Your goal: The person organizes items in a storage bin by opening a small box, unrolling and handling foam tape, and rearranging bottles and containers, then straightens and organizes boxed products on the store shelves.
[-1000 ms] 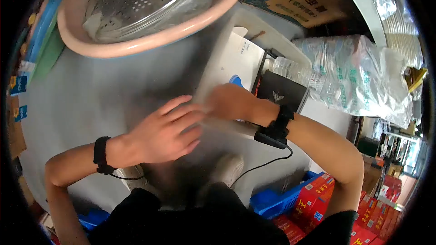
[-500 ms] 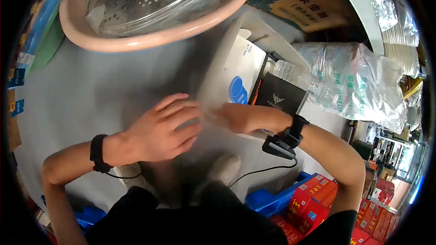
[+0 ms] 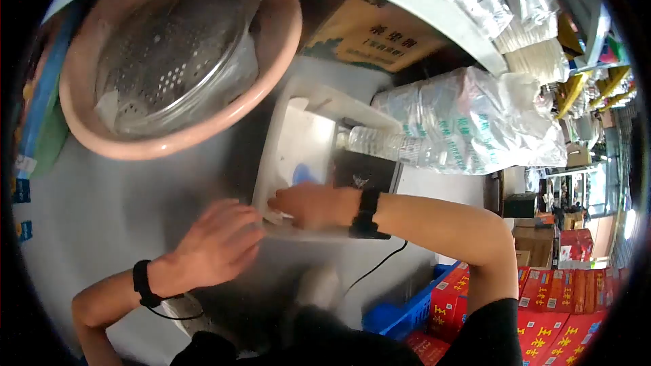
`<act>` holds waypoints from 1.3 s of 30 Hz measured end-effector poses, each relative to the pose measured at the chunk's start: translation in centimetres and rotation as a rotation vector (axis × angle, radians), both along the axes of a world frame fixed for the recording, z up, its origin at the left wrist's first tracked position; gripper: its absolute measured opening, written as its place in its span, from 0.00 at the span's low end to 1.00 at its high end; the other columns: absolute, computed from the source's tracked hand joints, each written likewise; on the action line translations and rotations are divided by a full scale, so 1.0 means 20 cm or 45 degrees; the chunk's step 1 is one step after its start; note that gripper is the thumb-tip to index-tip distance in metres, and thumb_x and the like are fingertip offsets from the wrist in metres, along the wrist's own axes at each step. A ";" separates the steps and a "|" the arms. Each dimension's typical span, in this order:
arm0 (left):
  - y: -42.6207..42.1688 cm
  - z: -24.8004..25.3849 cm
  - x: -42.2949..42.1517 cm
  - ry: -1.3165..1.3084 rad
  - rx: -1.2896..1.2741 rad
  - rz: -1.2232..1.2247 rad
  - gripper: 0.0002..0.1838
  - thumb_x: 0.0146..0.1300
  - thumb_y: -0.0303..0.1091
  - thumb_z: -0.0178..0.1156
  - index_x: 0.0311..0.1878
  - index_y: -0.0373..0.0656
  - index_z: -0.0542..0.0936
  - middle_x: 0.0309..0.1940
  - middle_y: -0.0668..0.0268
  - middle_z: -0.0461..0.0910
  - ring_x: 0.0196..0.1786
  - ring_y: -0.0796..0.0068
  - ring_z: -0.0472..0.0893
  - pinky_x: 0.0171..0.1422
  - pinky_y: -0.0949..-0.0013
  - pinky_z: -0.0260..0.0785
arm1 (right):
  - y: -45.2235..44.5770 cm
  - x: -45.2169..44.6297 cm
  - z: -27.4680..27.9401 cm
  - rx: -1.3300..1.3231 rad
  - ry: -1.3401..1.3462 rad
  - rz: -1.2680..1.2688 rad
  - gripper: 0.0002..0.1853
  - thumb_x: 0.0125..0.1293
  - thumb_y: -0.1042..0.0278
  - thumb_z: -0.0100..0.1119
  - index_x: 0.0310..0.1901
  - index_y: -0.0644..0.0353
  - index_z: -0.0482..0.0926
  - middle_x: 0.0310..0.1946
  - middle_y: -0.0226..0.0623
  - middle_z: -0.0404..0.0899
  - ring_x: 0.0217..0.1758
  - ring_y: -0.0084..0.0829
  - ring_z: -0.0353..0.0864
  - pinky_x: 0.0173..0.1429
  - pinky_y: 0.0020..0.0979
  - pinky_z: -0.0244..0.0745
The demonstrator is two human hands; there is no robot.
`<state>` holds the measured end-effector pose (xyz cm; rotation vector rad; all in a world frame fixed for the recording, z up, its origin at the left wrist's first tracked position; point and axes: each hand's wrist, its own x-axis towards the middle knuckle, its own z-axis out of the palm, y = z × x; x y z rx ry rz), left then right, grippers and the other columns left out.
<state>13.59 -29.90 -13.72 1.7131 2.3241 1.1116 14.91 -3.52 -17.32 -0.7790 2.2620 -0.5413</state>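
Note:
My right hand [image 3: 315, 207] is over the near left part of a white plastic bin [image 3: 270, 156], blurred by motion. Its fingers are bent together, and something small and pale shows at the fingertips, too smeared to name. Just left of the bin's near corner is my left hand [image 3: 220, 240], its fingers loosely bent, slightly apart and empty. Inside the bin are a white box [image 3: 303, 142] with a blue round mark, a black box [image 3: 366, 173] with a winged logo, and clear plastic bottles [image 3: 380, 144].
A pink basin [image 3: 180, 146] holding a perforated metal strainer [image 3: 176, 61] stands at the upper left. Beyond the bin lie a plastic-wrapped bundle [image 3: 468, 122] and a brown carton [image 3: 380, 30] under a shelf edge. Red boxes [image 3: 559, 332] and a blue crate [image 3: 400, 315] are at lower right.
The view has tilted, so the basin and bin appear lower and further left. My right hand has moved from the bin's near edge to over its inside. My left hand remains beside the bin.

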 end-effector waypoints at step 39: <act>0.07 -0.09 -0.02 -0.284 0.253 0.118 0.13 0.57 0.31 0.65 0.47 0.44 0.81 0.52 0.59 0.77 0.56 0.55 0.76 0.67 0.54 0.67 | 0.17 -0.20 0.23 0.447 0.333 -0.290 0.25 0.61 0.64 0.60 0.60 0.60 0.72 0.48 0.49 0.77 0.53 0.51 0.78 0.60 0.44 0.74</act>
